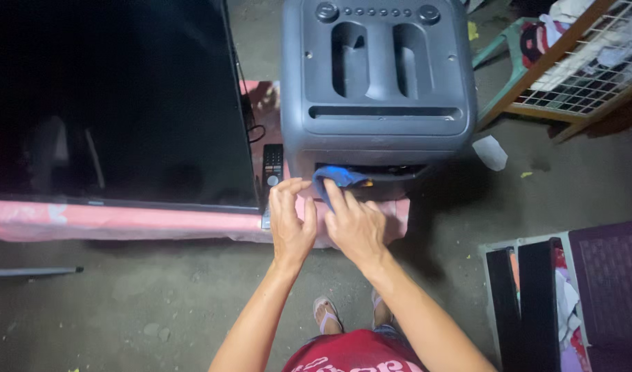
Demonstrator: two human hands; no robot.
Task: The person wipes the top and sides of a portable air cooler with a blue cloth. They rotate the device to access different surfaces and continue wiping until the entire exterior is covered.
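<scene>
The person stands over a big grey speaker that sits on a low worktop draped in pink cloth. The right hand presses a blue cloth against the lower front of the speaker, just under its top panel, fingers closed on the cloth in a loose pinching grip. The left hand rests flat beside it, fingers apart, holding nothing and touching the pink edge.

A remote control lies just left of the speaker, near the left hand; a careless sweep could knock it to the concrete floor. The large dark television stands close on the same worktop, so a hard push on the speaker might shove it sideways into the screen. The cloth could also snag in the front recess.
</scene>
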